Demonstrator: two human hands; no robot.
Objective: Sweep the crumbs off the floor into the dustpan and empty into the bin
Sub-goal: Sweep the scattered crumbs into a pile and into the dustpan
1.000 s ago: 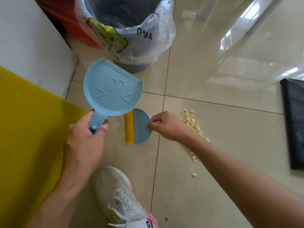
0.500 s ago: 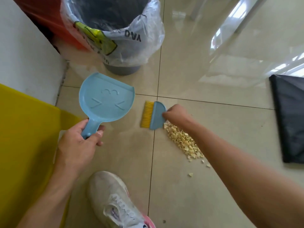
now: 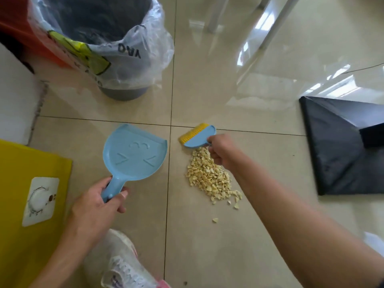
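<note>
On the glossy tiled floor (image 3: 207, 90), the crumbs (image 3: 207, 175) lie heaped mid-frame, probably light, loose and quick to scatter. The right hand (image 3: 221, 151) pinches the brush (image 3: 197, 137) just above them. The left hand (image 3: 97, 204) grips the dustpan (image 3: 135, 154) by its handle, left of centre. The bin (image 3: 124, 94) stands upper left.

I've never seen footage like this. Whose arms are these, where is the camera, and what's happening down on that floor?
No machine here: these are a person's two bare arms, filmed by a camera worn on their head, looking down. The left hand grips the handle of a light blue dustpan. The right hand holds a small blue brush with yellow bristles at the far end of a pile of pale crumbs on the tiled floor. A bin lined with a clear bag stands beyond; a white shoe shows below.
</note>
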